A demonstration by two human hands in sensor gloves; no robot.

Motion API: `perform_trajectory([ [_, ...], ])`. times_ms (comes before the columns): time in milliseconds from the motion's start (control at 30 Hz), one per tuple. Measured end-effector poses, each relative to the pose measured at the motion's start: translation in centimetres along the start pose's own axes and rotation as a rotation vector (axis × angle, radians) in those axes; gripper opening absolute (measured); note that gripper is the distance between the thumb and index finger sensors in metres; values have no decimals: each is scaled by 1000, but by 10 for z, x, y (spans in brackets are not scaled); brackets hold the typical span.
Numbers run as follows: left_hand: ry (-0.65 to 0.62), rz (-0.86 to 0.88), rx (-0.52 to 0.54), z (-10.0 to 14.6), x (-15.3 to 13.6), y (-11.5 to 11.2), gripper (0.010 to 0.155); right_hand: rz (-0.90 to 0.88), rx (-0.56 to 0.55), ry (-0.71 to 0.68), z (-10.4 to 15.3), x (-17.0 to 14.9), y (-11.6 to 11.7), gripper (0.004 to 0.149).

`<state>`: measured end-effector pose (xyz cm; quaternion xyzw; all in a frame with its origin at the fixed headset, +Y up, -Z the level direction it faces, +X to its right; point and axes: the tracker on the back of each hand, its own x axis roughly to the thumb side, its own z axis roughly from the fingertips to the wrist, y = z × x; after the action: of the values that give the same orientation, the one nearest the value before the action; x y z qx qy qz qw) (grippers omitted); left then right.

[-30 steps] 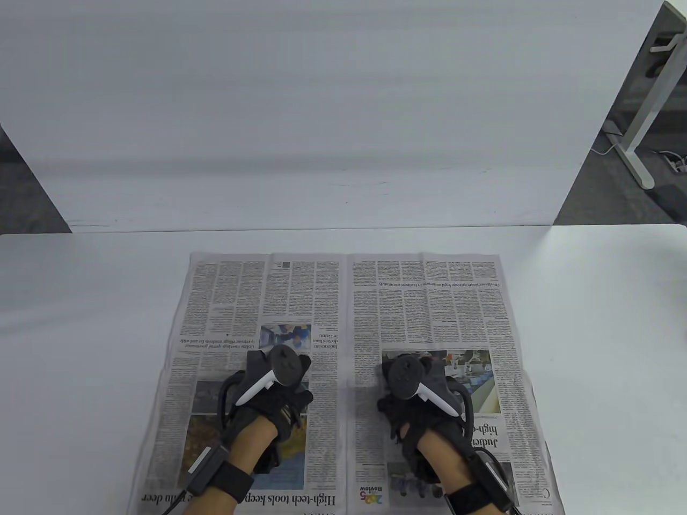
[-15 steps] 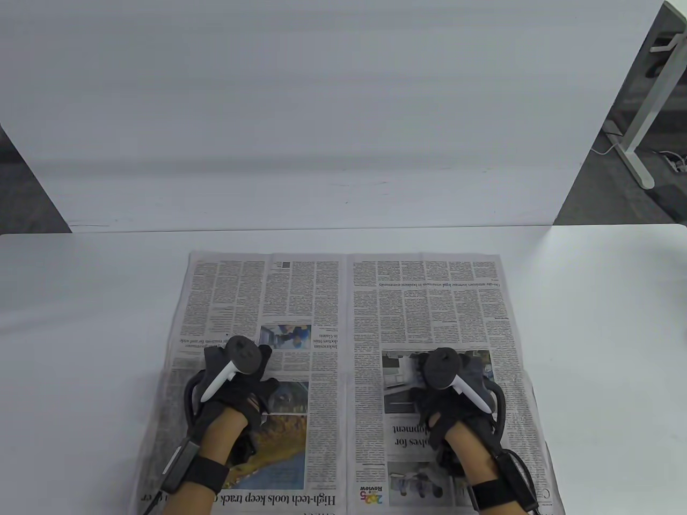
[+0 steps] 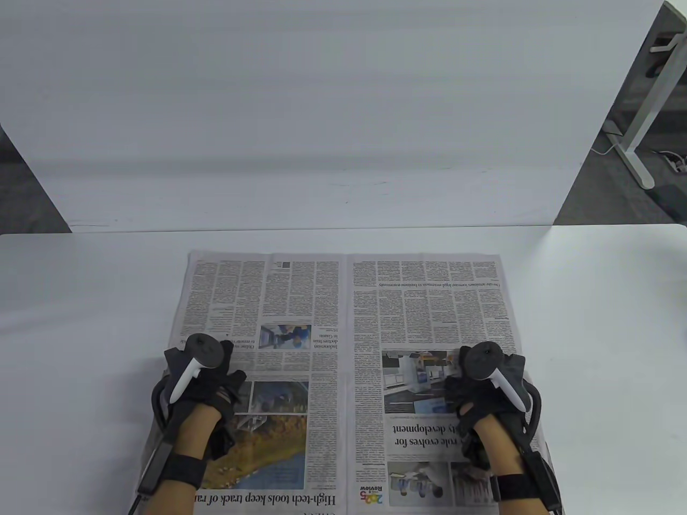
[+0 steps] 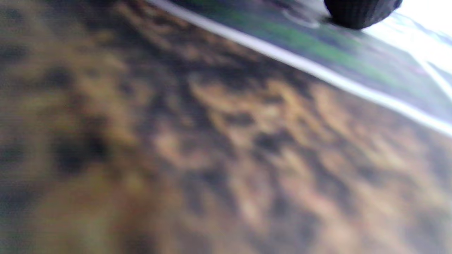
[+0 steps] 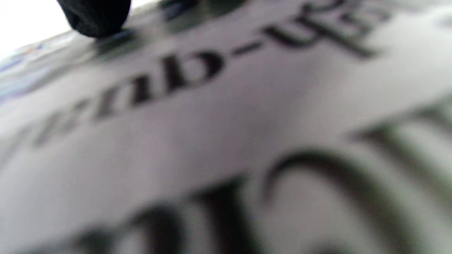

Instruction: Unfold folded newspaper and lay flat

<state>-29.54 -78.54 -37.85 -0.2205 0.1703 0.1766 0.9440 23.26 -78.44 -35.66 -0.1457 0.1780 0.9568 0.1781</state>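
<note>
The newspaper [image 3: 343,322] lies opened out as a two-page spread on the white table [image 3: 80,322], its centre fold running toward the camera. My left hand [image 3: 201,375] rests palm down on the left page near its left edge. My right hand [image 3: 485,381] rests palm down on the right page near its right edge. Neither hand grips anything. The left wrist view shows blurred brown print [image 4: 212,141] very close, with one gloved fingertip [image 4: 360,14] touching the paper. The right wrist view shows blurred headline letters [image 5: 197,70] and one fingertip [image 5: 95,17] on the paper.
A white backboard [image 3: 322,134] stands along the table's far edge. A white desk leg [image 3: 638,134] stands on the floor at the far right. Bare table lies on both sides of the newspaper.
Both hands have slid outward over the pages from near the centre fold, the left hand to the left, the right hand to the right. The newspaper stays in place.
</note>
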Motion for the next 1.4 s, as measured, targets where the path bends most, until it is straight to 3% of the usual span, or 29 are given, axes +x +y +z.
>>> perform_trajectory([
  [433, 123, 86, 29, -6, -34, 12, 71, -54, -25, 93, -4, -25, -10, 74],
  [800, 141, 63, 55, -4, -34, 16, 70, -47, -42, 106, -5, -27, -13, 75],
  [1033, 22, -35, 94, 15, 3, 22, 70, 32, -104, 16, 8, 3, -24, 74],
  [1167, -100, -99, 65, 23, 30, 11, 68, 49, -43, -122, 16, 29, -14, 74],
  [1400, -145, -160, -42, 24, 45, -5, 68, 46, 67, -160, 14, 36, 1, 71],
])
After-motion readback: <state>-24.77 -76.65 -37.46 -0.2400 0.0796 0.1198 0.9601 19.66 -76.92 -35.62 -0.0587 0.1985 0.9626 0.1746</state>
